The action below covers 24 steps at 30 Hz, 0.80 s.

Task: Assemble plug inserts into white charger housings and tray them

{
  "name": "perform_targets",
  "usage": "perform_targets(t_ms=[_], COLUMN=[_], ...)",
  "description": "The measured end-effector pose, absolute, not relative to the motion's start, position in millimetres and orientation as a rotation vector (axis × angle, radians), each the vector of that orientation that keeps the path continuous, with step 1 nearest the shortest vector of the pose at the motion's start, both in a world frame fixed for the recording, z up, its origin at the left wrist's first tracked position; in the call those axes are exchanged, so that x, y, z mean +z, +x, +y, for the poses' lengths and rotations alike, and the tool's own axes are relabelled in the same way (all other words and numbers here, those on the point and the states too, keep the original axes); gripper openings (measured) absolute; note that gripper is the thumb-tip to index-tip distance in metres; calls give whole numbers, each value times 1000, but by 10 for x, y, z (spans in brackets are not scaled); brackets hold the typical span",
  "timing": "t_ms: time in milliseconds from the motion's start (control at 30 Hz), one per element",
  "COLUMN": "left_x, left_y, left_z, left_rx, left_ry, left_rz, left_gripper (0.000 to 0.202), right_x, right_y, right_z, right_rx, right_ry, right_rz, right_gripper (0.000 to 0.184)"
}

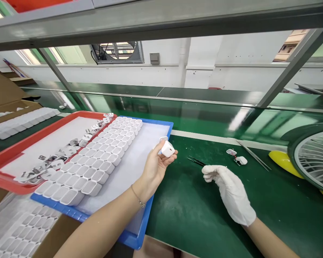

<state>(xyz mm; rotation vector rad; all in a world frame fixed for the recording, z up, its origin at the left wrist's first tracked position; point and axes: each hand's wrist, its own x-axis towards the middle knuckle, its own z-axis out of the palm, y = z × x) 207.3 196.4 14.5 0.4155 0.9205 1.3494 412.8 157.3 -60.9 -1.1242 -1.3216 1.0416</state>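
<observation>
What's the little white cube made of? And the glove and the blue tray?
The little white cube in the left hand looks like hard plastic: smooth, slightly shiny. The glove on the right hand seems soft matte cloth: it wrinkles. The blue tray is probably stiff plastic: straight moulded rim.

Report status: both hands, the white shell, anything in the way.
Left hand shut on white charger shell, over edge of blue tray. Right hand, gloved, on green mat by black tweezers, nothing seen in it. Nothing between the hands.
</observation>
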Motion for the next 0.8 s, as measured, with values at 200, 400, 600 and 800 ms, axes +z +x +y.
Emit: perform_targets(t_ms=[200, 400, 600, 800], left_x=[136, 90, 67, 49], left_y=[2034, 2036, 2108, 2237], left_z=[1976, 1973, 1920, 1841], left_rx=[1347, 1361, 1314, 1200], left_ry=[457, 502, 649, 797], left_rz=[904, 951, 937, 902], left_gripper=[22, 24, 32, 35], right_x=[-573, -533, -615, -717], right_y=[4118, 4090, 4167, 4136], right_z=[1598, 1623, 1758, 1914], right_rx=[989, 842, 610, 176], right_ry=[-1133, -1122, -1208, -1506], right_rz=[-1387, -1494, -1612, -2144], right_gripper=[29, 30, 41, 49])
